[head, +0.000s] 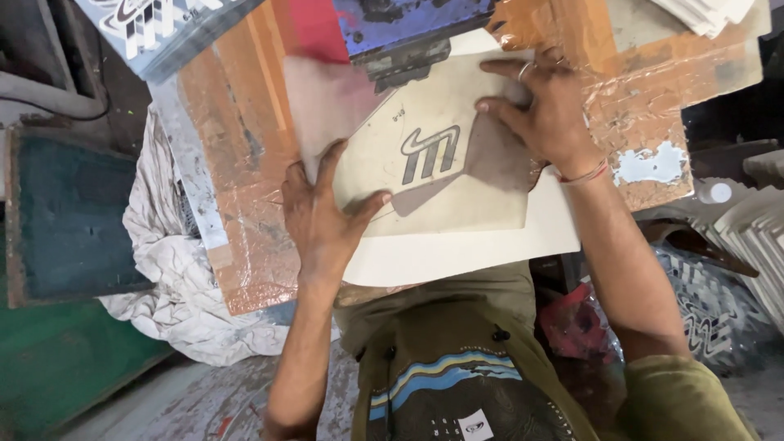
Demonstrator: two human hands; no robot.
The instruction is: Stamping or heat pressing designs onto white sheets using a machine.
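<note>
At the far left a dark green framed board (69, 216) leans beside a crumpled white cloth (175, 269), and both lie apart from the hands. Next comes the orange-brown work board covered in glossy tape (245, 188), on which the work rests. The left hand (322, 216) lies flat on the lower left corner of the beige fabric piece printed with a dark grey emblem (429, 155); its fingers (327, 159) are extended and slightly apart, the thumb reaches toward the emblem, and nothing is clamped between them. The fabric piece sits at the centre of the board, tilted, on top of a plain white sheet (457, 249) whose lower edge overhangs toward the person's olive shirt. Above the piece, a blue-stained printing frame with a dark clamp (404, 41) covers its upper edge. The right hand (543, 114) presses on the upper right corner of the piece; its fingers (502, 108) are spread and bent, fingertips down on the fabric, a ring on one finger and a red thread at the wrist, and again nothing is gripped. Judged from this posture, the step in hand is aligning or flattening the piece under the frame; the next move appears to call for even pressure from both palms, so that the piece does not shift. At the far right stand stacks of white printed pieces (755, 237).
</note>
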